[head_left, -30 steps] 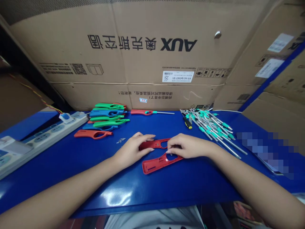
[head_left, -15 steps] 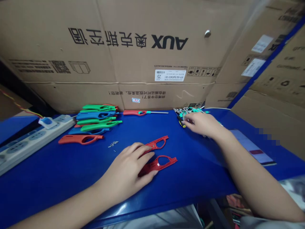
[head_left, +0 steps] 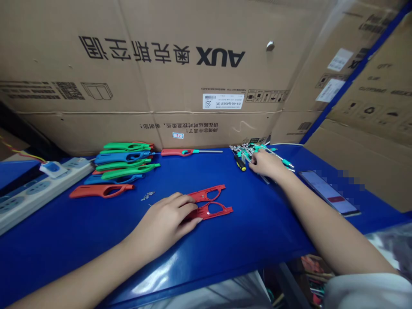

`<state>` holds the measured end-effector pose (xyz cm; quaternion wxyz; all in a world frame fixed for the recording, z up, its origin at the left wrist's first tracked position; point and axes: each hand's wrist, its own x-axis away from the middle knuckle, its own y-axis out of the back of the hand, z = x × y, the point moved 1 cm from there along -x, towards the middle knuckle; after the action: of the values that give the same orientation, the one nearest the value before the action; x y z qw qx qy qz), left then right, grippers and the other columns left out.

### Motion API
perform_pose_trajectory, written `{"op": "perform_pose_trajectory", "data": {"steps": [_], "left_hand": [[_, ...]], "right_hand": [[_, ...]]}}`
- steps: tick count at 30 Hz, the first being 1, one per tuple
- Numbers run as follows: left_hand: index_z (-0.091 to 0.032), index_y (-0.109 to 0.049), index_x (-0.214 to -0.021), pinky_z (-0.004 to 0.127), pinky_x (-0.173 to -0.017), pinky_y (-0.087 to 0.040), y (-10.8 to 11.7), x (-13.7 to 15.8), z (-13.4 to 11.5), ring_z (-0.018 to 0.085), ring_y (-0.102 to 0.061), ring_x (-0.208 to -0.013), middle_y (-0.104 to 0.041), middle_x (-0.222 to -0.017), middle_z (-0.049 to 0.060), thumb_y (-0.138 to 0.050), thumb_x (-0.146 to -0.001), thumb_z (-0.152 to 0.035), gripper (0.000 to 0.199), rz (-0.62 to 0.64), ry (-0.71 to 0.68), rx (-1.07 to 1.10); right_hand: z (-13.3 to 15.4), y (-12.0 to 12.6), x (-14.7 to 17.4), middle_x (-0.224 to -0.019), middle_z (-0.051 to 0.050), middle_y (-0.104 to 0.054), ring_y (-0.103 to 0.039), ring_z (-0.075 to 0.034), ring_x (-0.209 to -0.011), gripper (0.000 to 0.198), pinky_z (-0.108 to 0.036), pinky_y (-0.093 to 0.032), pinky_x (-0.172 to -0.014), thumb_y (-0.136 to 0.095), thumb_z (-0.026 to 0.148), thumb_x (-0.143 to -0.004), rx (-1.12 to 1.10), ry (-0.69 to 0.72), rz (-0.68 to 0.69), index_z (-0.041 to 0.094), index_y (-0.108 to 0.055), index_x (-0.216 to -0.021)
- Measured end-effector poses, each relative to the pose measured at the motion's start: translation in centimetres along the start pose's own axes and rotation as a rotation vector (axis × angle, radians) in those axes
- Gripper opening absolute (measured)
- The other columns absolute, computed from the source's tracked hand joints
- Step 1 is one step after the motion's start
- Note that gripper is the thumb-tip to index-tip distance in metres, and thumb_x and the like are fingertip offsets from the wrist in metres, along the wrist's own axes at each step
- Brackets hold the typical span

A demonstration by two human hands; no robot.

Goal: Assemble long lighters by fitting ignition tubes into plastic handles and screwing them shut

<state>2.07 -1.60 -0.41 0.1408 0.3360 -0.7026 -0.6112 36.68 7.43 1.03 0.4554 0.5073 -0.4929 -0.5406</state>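
Note:
Two red lighter shell halves lie side by side on the blue table, the upper half [head_left: 210,193] just beyond the lower half [head_left: 214,211]. My left hand [head_left: 170,216] covers their left ends, its fingers curled down over the lower half with the thumb along the near side. At the back right, my right hand [head_left: 267,164] reaches into a pile of metal lighter tubes with teal parts [head_left: 247,150]. Its fingers are bent together among the tubes, and what they pinch is hidden. A yellow-and-black screwdriver [head_left: 240,163] lies left of that hand, apart from it.
Green, blue and red lighter shells [head_left: 125,159] are stacked at the left, near a white power strip [head_left: 48,189]. Small screws [head_left: 148,196] lie in front of them. One assembled red lighter [head_left: 177,152] rests by the cardboard wall [head_left: 180,86]. A phone [head_left: 330,193] lies at right.
My right hand has come away from the screwdriver and is among the tubes. My left hand has brought the lower red half closer to the upper one. The view has shifted slightly.

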Motion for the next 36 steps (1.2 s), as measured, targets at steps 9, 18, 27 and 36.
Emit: {"op": "perform_pose_trajectory", "data": {"steps": [9, 18, 27, 36], "left_hand": [[-0.019, -0.069, -0.119, 0.043, -0.093, -0.056, 0.5, -0.2, 0.5, 0.029, -0.064, -0.11, -0.07, -0.12, 0.009, -0.068, -0.09, -0.046, 0.04, 0.027, -0.006, 0.041], [-0.024, -0.071, -0.114, 0.039, -0.09, -0.054, 0.8, -0.6, 1.4, 0.025, -0.063, -0.108, -0.07, -0.118, 0.006, -0.058, -0.098, -0.038, 0.025, 0.04, -0.022, 0.036], [-0.022, -0.072, -0.111, 0.036, -0.089, -0.053, 1.6, -1.1, 3.8, 0.025, -0.066, -0.102, -0.07, -0.113, 0.006, -0.071, -0.088, -0.046, 0.033, 0.035, -0.007, 0.066], [-0.022, -0.07, -0.112, 0.032, -0.088, -0.05, 1.4, -1.3, 4.2, 0.023, -0.065, -0.101, -0.067, -0.112, 0.007, -0.071, -0.089, -0.049, 0.036, 0.055, -0.084, 0.143]], "right_hand": [[-0.7, 1.1, -0.4, -0.089, -0.015, -0.069, -0.064, -0.027, -0.083, 0.011, -0.033, -0.043, -0.071, -0.049, 0.024, -0.092, -0.176, -0.03, -0.142, 0.017, -0.058, -0.091], [1.4, 3.2, 1.7, -0.088, -0.01, -0.065, -0.06, -0.023, -0.071, 0.012, -0.032, -0.043, -0.066, -0.04, 0.029, -0.098, -0.371, 0.176, -0.284, 0.021, -0.046, -0.104], [4.8, 4.0, 4.9, -0.094, -0.007, -0.065, -0.061, -0.02, -0.08, 0.016, -0.03, -0.043, -0.07, -0.048, 0.038, -0.1, -0.347, 0.613, -0.216, 0.022, -0.049, -0.1], [7.6, 1.6, 5.7, -0.102, -0.007, -0.072, -0.067, -0.02, -0.083, 0.026, -0.029, -0.041, -0.068, -0.045, 0.043, -0.104, -0.297, 0.779, -0.107, 0.02, -0.056, -0.108]]}}
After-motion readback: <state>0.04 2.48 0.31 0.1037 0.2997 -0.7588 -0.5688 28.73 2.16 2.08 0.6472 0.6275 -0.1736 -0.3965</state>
